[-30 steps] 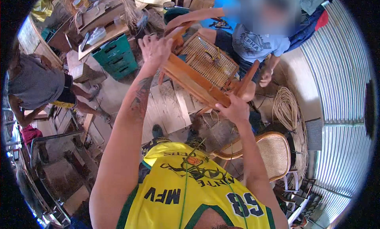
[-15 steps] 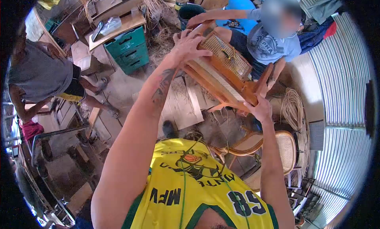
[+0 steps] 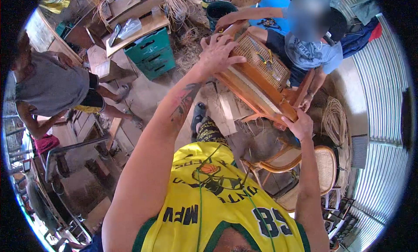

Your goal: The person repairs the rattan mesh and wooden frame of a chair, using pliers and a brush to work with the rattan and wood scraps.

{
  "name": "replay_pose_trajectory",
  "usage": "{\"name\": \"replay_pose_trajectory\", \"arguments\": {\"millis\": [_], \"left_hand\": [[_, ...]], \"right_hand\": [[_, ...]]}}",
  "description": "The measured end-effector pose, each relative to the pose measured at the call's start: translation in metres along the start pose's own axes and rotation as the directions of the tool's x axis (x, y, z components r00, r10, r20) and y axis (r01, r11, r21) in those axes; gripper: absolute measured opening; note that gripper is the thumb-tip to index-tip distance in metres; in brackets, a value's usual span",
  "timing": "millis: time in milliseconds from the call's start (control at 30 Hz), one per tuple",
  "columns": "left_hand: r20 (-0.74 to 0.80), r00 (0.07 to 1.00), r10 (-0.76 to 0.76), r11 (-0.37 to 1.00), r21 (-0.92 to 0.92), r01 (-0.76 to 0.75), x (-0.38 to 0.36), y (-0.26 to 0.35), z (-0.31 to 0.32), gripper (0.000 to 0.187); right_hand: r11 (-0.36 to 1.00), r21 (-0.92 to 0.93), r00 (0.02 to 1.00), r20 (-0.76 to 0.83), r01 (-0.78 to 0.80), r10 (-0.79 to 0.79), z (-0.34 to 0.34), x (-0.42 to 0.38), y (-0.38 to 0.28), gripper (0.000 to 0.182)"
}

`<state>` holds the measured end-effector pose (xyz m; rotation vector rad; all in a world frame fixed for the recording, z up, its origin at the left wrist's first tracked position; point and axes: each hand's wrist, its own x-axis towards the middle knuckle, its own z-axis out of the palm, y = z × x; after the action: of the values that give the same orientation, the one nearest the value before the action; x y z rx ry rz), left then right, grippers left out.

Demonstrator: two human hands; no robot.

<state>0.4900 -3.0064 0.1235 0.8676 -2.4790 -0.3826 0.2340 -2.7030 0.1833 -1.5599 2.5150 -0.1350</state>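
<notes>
A wooden chair frame [image 3: 257, 87] with a woven cane panel [image 3: 257, 56] is tilted between me and a seated co-worker. At its upper left end, my left hand [image 3: 217, 54] grips the wood, thumb stretched over the edge. My right hand [image 3: 300, 125] holds the lower right corner of the same frame. Pliers with yellow handles [image 3: 265, 60] lie on the cane panel. One of the co-worker's hands reaches the far left end of the frame, and the other is by the right side.
Another person [image 3: 56, 84] stands at the left. A green drawer unit [image 3: 152, 54] is at the upper left. A cane-seated chair [image 3: 315, 169] stands at the lower right, below a coil of cane strips [image 3: 335, 119]. A dark bucket [image 3: 217, 12] is near the co-worker.
The view has shifted, so most things appear further right. A foot in a dark shoe and a patterned trouser leg now show below the frame. Both my hands keep their hold.
</notes>
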Motion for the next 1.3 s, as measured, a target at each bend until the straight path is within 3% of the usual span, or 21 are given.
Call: {"name": "replay_pose_trajectory", "arguments": {"millis": [133, 267, 333, 467, 500, 700, 833, 900, 1033, 1100, 1233, 1300], "left_hand": [[-0.046, 0.997, 0.056, 0.998, 0.026, -0.055, 0.005, -0.003, 0.004, 0.073], [0.055, 0.998, 0.024, 0.987, 0.156, -0.032, 0.008, 0.012, -0.017, 0.076], [0.204, 0.978, -0.036, 0.987, 0.162, 0.003, 0.012, 0.014, -0.024, 0.076], [0.346, 0.938, 0.011, 0.975, 0.203, -0.087, 0.022, 0.014, -0.047, 0.072], [0.281, 0.955, 0.097, 0.968, 0.198, -0.156, 0.022, 0.006, -0.042, 0.072], [0.378, 0.898, 0.226, 0.962, 0.061, -0.268, 0.036, -0.009, -0.050, 0.064], [0.321, 0.884, 0.339, 0.933, 0.009, -0.361, 0.046, -0.018, -0.046, 0.062], [0.474, 0.819, 0.323, 0.944, -0.097, -0.316, 0.052, -0.020, -0.047, 0.062], [0.521, 0.775, 0.358, 0.934, -0.186, -0.306, 0.065, -0.023, -0.052, 0.063], [0.673, 0.662, 0.329, 0.937, -0.147, -0.316, 0.075, -0.024, -0.057, 0.063], [0.703, 0.589, 0.399, 0.906, -0.205, -0.370, 0.086, -0.037, -0.051, 0.061], [0.740, 0.498, 0.452, 0.884, -0.293, -0.365, 0.093, -0.044, -0.050, 0.059]], "right_hand": [[0.999, 0.031, 1.000, -0.018, 0.024, -0.023, 0.000, 0.002, 0.002, 0.052], [0.994, 0.092, 0.996, -0.071, 0.060, -0.054, 0.005, 0.006, 0.012, 0.055], [0.993, 0.087, 0.995, -0.065, 0.081, -0.075, 0.002, 0.006, 0.008, 0.053], [0.995, 0.037, 0.995, -0.046, 0.089, -0.087, 0.001, 0.010, 0.006, 0.051], [0.997, 0.017, 0.996, -0.041, 0.079, -0.079, -0.001, 0.010, 0.004, 0.053], [1.000, 0.006, 1.000, 0.008, 0.028, -0.028, 0.001, 0.011, 0.007, 0.055], [0.998, -0.022, 0.997, 0.050, -0.058, 0.059, -0.003, 0.011, 0.001, 0.057], [0.991, -0.067, 0.986, 0.110, -0.118, 0.125, -0.005, 0.011, -0.003, 0.059], [0.974, -0.092, 0.965, 0.146, -0.208, 0.220, -0.005, 0.012, -0.012, 0.060], [0.966, -0.077, 0.962, 0.104, -0.245, 0.253, -0.003, 0.012, -0.018, 0.061], [0.952, -0.158, 0.964, 0.012, -0.261, 0.266, -0.007, 0.011, -0.047, 0.066], [0.898, -0.039, 0.898, -0.062, -0.438, 0.435, -0.002, 0.011, -0.072, 0.068]]}}
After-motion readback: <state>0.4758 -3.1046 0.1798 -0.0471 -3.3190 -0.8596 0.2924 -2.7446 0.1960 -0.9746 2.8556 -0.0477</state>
